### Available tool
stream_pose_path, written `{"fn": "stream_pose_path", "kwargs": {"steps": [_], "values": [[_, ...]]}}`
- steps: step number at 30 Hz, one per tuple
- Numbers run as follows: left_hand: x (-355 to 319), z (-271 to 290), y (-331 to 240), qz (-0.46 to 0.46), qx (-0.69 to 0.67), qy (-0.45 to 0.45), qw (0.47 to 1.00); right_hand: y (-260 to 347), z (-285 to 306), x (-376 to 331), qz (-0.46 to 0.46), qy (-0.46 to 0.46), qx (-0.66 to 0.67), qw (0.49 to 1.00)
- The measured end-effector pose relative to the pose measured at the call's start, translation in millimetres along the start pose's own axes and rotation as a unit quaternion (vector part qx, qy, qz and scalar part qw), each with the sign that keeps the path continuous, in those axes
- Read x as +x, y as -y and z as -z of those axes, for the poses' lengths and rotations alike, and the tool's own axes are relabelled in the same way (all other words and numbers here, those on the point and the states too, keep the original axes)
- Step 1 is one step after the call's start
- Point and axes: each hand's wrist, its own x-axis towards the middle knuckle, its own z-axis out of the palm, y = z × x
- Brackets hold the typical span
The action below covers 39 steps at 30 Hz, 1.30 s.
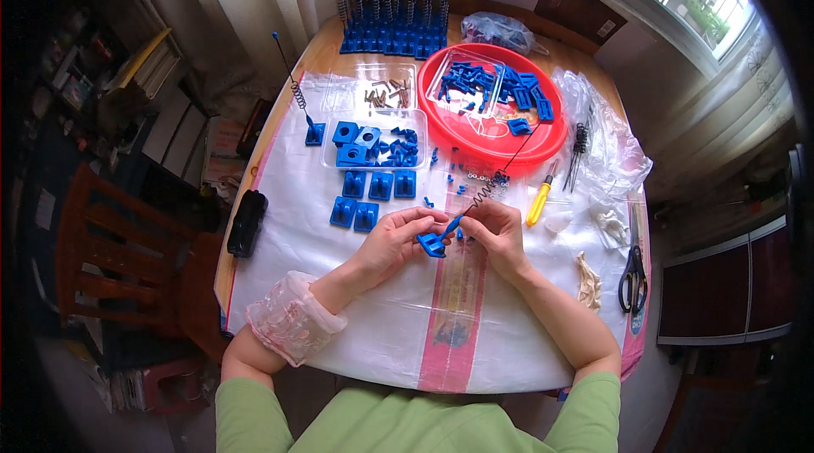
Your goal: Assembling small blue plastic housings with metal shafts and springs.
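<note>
A worktop [315, 54] under a white sheet [526, 351] carries a red tub [466, 135] of blue parts, with a clear box [390, 118] just to its left. In front, a person's left hand [397, 241] grips a tilted blue base [432, 243] between thumb and fingers; the right hand [502, 239] pinches its upper end, where a wire spring [485, 194] slants toward the tub. Five blocks [381, 185] sit nearby; tiny pegs [434, 156] lie scattered.

Behind-left of red basin [454, 129]: spring rack [394, 39], tops cut off by upper edge. Directly behind basin: clear bag [498, 31], contents unclear. In front: loose blue bits [461, 190], too small to identify; where held blue piece [431, 243] meets coiled wire [485, 192], unclear.
</note>
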Motion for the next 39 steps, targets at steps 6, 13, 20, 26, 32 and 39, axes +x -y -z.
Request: {"fn": "stream_pose_path", "kwargs": {"steps": [6,13,20,26,32,39], "values": [[0.3,-1.3,1.4,-0.008,-0.006,0.015,1.000,0.6,-2.0,0.9,0.001,0.002,0.007,1.000],[-3.3,-4.0,6.3,-0.038,0.172,0.046,0.983,-0.8,-3.0,1.2,0.017,0.017,0.004,1.000],[-5.4,-6.6,2.8,-0.036,0.172,0.030,0.984,-3.9,-3.1,1.4,0.010,0.013,-0.002,1.000],[-4.1,-1.5,8.0,-0.047,0.170,0.041,0.983,-2.8,-2.9,1.4,0.020,0.022,-0.014,0.999],[-4.7,-2.0,5.0,-0.041,0.186,0.050,0.980,-2.8,-4.0,0.9,0.026,0.030,-0.001,0.999],[-5.9,-4.2,1.3,-0.038,0.190,0.060,0.979,-7.0,-2.5,1.5,0.024,0.035,-0.001,0.999]]}}
